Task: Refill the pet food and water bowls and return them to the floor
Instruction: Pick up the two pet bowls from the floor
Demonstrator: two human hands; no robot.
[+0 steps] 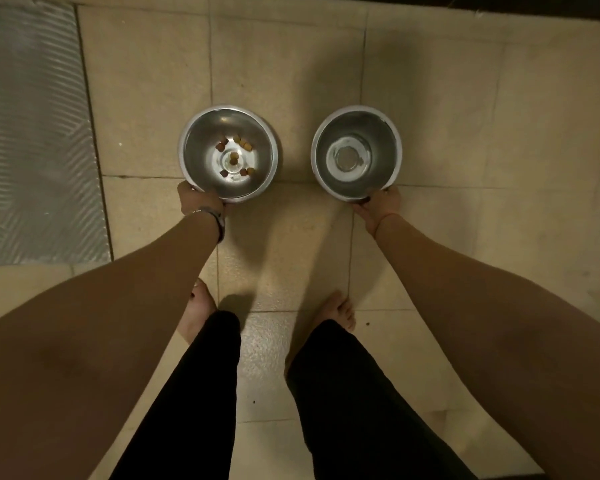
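Two steel bowls are side by side over the beige tiled floor. The food bowl [201,150] on the left has several brown kibble pieces [236,155] scattered in its bottom. The water bowl [383,147] on the right shows only a shiny bottom; I cannot tell whether any water is in it. My left hand [198,200] grips the near rim of the food bowl. My right hand [381,204] grips the near rim of the water bowl. I cannot tell whether the bowls rest on the floor or hang just above it.
A grey ribbed mat [32,133] covers the floor at the left. A dark edge [499,8] runs along the top right. My bare feet [340,311] and black-trousered legs stand just behind the bowls. A few crumbs [368,323] lie on the tiles.
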